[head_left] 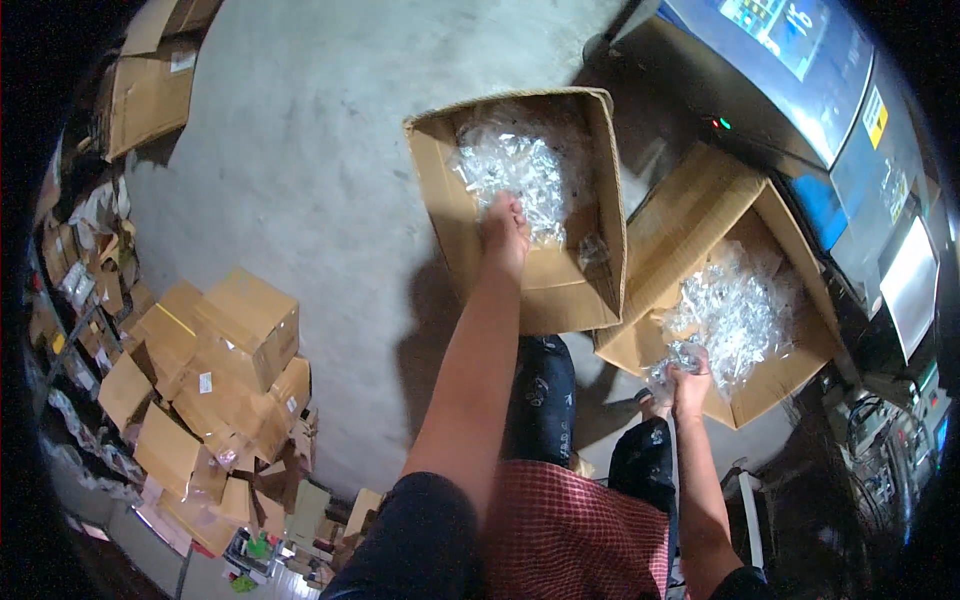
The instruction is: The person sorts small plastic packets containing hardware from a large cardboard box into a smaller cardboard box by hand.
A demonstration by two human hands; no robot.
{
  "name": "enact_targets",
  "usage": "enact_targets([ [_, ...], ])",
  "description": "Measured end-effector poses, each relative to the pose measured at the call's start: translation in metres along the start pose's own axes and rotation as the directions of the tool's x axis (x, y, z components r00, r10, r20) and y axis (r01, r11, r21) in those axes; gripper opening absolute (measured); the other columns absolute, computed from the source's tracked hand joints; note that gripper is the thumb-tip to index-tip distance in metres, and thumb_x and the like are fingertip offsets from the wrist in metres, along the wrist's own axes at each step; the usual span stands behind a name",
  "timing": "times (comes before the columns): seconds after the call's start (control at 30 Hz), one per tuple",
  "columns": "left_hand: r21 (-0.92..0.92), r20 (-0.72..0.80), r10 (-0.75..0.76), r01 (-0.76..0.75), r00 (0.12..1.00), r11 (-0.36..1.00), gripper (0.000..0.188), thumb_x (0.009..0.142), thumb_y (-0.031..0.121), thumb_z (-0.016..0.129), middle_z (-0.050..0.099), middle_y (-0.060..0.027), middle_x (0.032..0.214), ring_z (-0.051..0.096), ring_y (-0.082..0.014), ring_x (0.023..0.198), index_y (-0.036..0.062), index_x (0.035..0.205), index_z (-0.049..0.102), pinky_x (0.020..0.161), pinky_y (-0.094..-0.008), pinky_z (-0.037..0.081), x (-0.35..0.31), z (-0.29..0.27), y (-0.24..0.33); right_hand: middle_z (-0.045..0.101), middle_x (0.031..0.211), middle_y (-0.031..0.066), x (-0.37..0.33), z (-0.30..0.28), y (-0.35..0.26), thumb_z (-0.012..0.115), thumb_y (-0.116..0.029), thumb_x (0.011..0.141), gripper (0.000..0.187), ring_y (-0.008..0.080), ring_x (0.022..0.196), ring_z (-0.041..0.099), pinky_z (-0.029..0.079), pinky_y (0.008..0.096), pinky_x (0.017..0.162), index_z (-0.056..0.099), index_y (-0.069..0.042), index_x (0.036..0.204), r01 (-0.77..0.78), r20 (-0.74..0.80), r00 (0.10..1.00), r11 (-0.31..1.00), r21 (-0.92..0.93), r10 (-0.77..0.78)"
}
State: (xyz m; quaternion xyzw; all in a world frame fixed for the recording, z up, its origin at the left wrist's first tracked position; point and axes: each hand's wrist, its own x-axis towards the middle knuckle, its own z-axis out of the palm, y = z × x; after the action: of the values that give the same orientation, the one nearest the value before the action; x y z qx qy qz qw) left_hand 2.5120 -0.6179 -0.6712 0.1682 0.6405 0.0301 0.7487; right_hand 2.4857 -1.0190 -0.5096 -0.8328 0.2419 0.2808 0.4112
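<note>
Two open cardboard boxes stand side by side before me. Inside the left box lies a heap of small clear plastic pieces in a clear liner bag. My left hand reaches into it with its fingers curled at the near edge of the heap; what they hold, if anything, is hidden. The right box contains a second heap of shiny clear plastic pieces, also in a clear bag. At its near left corner my right hand is closed on a bunch of clear plastic pieces.
A blue-grey machine with a lit screen stands at the far right. Cables and equipment sit below it. Stacked cardboard boxes fill the left, beside a cluttered shelf. Another carton is at the far left.
</note>
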Motion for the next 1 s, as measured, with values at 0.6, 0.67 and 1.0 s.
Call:
enact_targets([
  [0.6,-0.197,0.283,0.253,-0.203,0.925,0.959,0.008,0.087,0.005,0.062,0.063,-0.0094,0.112,0.056,-0.0181,0.099,0.0092,0.091,0.055,0.092,-0.0341,0.044,-0.139,0.020,0.026,0.062,0.087,0.0056,-0.014,0.017,-0.093,0.060,0.010,0.063,0.041,0.0171,0.076,0.061,0.052,0.0307,0.066,0.061,-0.004,0.102,-0.071,0.030,0.997,0.997,-0.041,0.072],
  [0.67,-0.233,0.318,0.244,-0.174,0.916,0.957,0.008,0.084,0.002,0.061,0.063,-0.0100,0.111,0.056,-0.0189,0.103,0.0094,0.084,0.058,0.094,-0.0348,0.043,-0.168,0.028,0.035,0.061,0.089,0.0049,-0.007,0.006,-0.078,0.060,0.011,0.062,0.040,0.0163,0.075,0.060,0.052,0.0300,0.068,0.061,-0.004,0.099,-0.032,0.040,0.999,0.999,0.019,0.032],
  [1.0,-0.159,0.489,0.253,-0.200,0.835,0.967,0.039,0.079,0.000,0.060,0.052,-0.0197,0.128,0.051,-0.0280,0.121,0.0021,0.115,0.044,0.104,-0.0421,0.039,-0.277,0.046,0.076,0.060,0.098,0.0030,-0.022,-0.015,-0.111,0.062,0.009,0.060,0.039,0.0158,0.092,0.056,0.049,0.0278,0.078,0.063,-0.003,0.096,0.174,0.083,0.981,0.984,0.043,-0.177],
])
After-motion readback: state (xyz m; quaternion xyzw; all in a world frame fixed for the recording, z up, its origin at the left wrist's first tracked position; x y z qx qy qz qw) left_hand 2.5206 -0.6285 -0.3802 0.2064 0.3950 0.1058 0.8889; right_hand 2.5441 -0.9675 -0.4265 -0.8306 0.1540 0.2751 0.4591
